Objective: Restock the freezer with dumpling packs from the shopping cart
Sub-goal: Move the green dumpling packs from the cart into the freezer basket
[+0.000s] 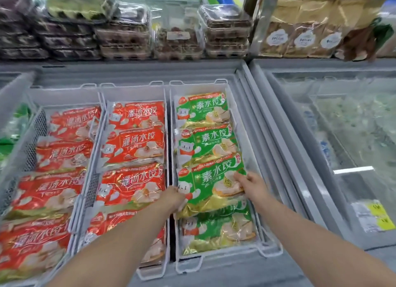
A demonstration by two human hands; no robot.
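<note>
An open chest freezer (137,72) holds three white wire baskets. The right basket (259,235) carries a row of green dumpling packs. I hold one green pack (205,179) with both hands, third in the row and overlapping its neighbours. My left hand (172,198) grips its left edge. My right hand (251,185) grips its right side with fingers on the printed front. The middle basket (132,89) and left basket (64,94) are filled with red dumpling packs (134,145). The shopping cart is out of view.
A second freezer (342,137) with a shut glass lid stands to the right, with a yellow label (375,218) on it. On the shelf behind stand clear egg cartons (227,29) and brown bagged goods (304,29). A grey freezer rim runs along the front.
</note>
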